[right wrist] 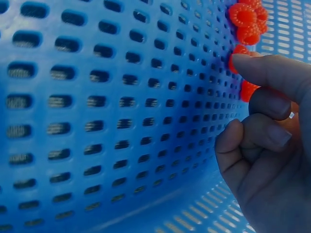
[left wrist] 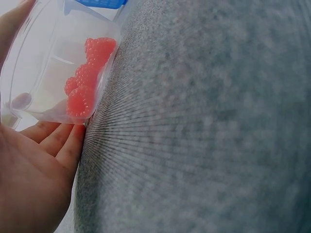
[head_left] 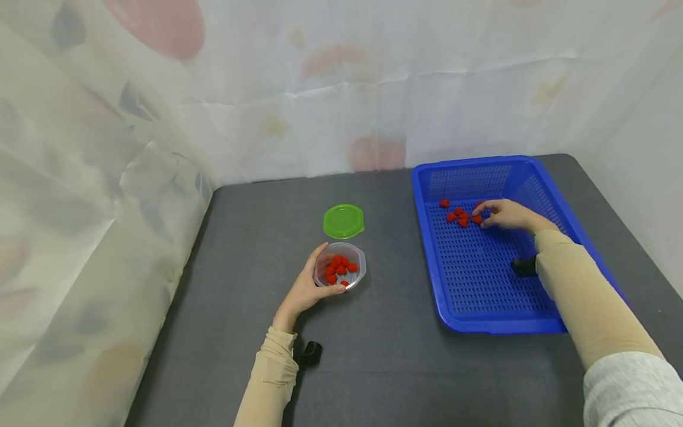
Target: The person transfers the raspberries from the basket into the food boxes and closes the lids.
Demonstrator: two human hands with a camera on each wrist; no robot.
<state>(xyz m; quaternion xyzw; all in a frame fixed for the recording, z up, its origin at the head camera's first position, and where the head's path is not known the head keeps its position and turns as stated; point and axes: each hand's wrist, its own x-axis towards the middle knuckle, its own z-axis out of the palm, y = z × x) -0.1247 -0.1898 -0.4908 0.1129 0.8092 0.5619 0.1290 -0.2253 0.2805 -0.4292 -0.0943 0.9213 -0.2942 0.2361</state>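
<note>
Left hand point(head_left: 304, 290) at desk point(head_left: 405, 367), grip wrapped around a clear tub point(head_left: 361, 261), thumb on the near side, fingers on the left and far side. Tub open at the top, red berries point(head_left: 340, 265) inside: most bunched together, one lying apart at the near wall. Green lid point(head_left: 343, 221) flat on the desk just beyond the tub, off it. To the right, a blue basket point(head_left: 496, 326) with slotted floor and walls. Right hand point(head_left: 507, 214) reaches down into its far half; grip narrow, index fingertip at a loose berry point(head_left: 476, 220), remaining fingers curled in. Cannot tell whether that berry is actually pinched. Another berry just beyond, partly hidden by the hand. Left of the fingers, a small cluster point(head_left: 463, 223) of berries touching or nearly so; a single one point(head_left: 444, 203) farther off at far left. Beige sleeves point(head_left: 267, 373) on both arms. Patterned sheet point(head_left: 320, 112) hangs behind the desk.
</note>
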